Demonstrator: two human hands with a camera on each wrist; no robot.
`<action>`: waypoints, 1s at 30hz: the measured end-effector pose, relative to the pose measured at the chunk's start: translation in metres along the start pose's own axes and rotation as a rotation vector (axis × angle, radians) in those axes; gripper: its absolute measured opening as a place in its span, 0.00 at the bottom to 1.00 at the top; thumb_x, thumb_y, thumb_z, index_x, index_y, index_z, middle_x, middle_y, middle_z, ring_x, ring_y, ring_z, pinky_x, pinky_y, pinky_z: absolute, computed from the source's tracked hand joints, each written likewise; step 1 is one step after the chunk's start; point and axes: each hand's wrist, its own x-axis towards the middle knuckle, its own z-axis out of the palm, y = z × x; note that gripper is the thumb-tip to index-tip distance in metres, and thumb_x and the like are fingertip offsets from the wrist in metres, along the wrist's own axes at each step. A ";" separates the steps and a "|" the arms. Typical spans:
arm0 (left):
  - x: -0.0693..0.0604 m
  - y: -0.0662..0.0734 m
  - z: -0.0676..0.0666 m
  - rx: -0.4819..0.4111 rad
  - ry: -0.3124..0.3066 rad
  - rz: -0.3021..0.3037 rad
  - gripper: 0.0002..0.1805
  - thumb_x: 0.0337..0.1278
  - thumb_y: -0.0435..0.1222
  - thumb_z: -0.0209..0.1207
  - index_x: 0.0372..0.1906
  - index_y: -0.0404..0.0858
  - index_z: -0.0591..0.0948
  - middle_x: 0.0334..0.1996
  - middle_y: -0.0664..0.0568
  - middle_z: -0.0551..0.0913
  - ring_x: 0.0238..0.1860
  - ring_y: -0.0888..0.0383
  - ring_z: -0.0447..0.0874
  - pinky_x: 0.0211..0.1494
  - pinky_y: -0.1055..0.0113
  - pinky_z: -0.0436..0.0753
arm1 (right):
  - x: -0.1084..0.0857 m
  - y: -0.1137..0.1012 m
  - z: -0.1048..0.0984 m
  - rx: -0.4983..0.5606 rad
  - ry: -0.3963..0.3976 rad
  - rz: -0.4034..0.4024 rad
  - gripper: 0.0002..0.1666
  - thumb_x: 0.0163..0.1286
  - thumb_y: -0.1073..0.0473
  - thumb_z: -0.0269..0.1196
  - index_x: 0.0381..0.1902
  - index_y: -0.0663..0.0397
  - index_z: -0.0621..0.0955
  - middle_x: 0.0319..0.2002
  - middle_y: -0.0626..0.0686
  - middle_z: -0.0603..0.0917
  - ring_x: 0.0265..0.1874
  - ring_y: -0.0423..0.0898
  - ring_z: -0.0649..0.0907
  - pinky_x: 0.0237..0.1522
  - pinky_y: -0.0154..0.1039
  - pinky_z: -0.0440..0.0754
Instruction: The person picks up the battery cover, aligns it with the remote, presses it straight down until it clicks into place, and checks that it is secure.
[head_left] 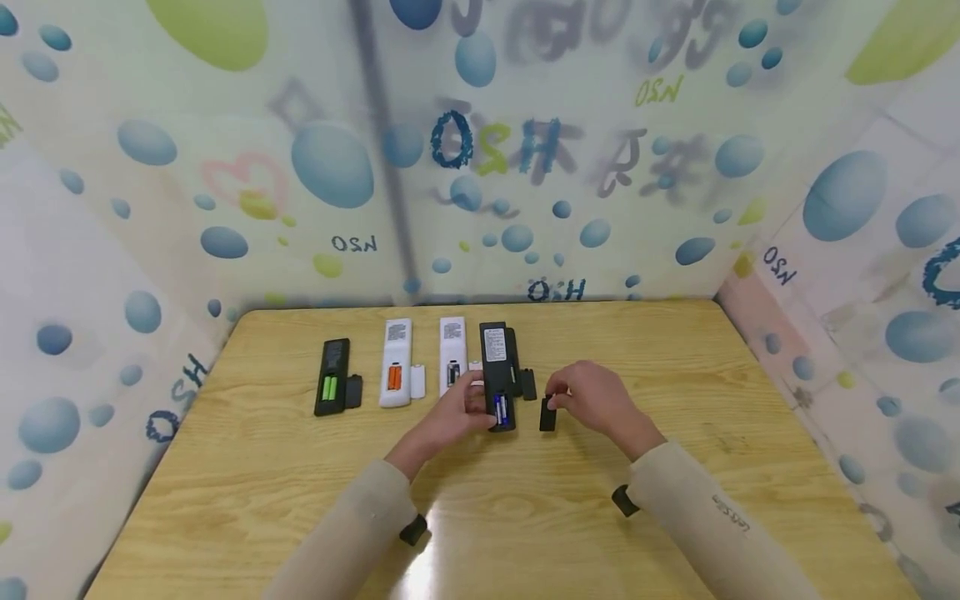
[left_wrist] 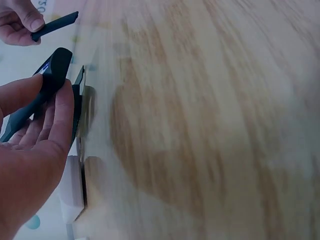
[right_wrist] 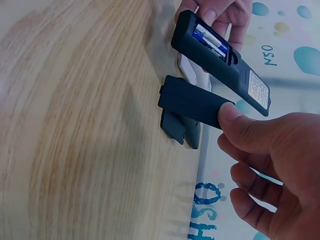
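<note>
My left hand (head_left: pixel 453 414) grips a black remote control (head_left: pixel 495 371) above the table, its back turned up. Two blue-and-white batteries (right_wrist: pixel 210 42) sit in its uncovered compartment, and a white label is stuck on the other end. Between thumb and fingers, my right hand (head_left: pixel 597 398) pinches a black battery cover (right_wrist: pixel 192 100), held apart from the remote. Beneath the raised remote, a second black remote (head_left: pixel 513 354) lies partly hidden, with its black cover (head_left: pixel 528 384) beside it.
To the left lie a black remote (head_left: pixel 335 358) with green batteries, a white remote (head_left: pixel 397 337) with orange batteries, and another white remote (head_left: pixel 452 333) partly behind my left hand. Loose covers lie beside them. A patterned wall (head_left: pixel 480 225) borders the wooden table (head_left: pixel 247 483).
</note>
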 end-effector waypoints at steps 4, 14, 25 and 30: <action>0.001 -0.003 0.000 0.005 -0.027 0.009 0.39 0.51 0.19 0.61 0.68 0.34 0.59 0.60 0.32 0.77 0.55 0.41 0.82 0.54 0.59 0.84 | -0.001 -0.001 0.001 0.005 -0.011 0.018 0.05 0.63 0.53 0.69 0.36 0.43 0.88 0.33 0.43 0.87 0.34 0.41 0.82 0.41 0.43 0.83; 0.003 -0.008 0.002 0.075 -0.022 0.004 0.38 0.52 0.22 0.63 0.67 0.36 0.60 0.57 0.33 0.79 0.52 0.44 0.83 0.54 0.59 0.83 | -0.004 0.002 0.007 0.004 -0.004 0.000 0.05 0.62 0.53 0.69 0.36 0.43 0.87 0.32 0.42 0.87 0.32 0.39 0.81 0.39 0.42 0.83; 0.003 -0.008 0.005 0.036 -0.046 0.003 0.23 0.71 0.31 0.51 0.66 0.35 0.62 0.60 0.30 0.76 0.57 0.43 0.80 0.57 0.55 0.82 | -0.006 0.003 0.009 0.002 0.004 0.015 0.06 0.61 0.52 0.70 0.35 0.43 0.87 0.32 0.42 0.86 0.33 0.40 0.81 0.38 0.42 0.82; 0.006 -0.009 0.007 -0.012 -0.012 -0.014 0.19 0.75 0.34 0.46 0.65 0.35 0.63 0.57 0.30 0.78 0.54 0.46 0.81 0.53 0.55 0.84 | -0.007 0.003 0.009 0.002 0.011 0.015 0.05 0.61 0.52 0.70 0.35 0.43 0.87 0.32 0.42 0.87 0.33 0.40 0.81 0.38 0.42 0.83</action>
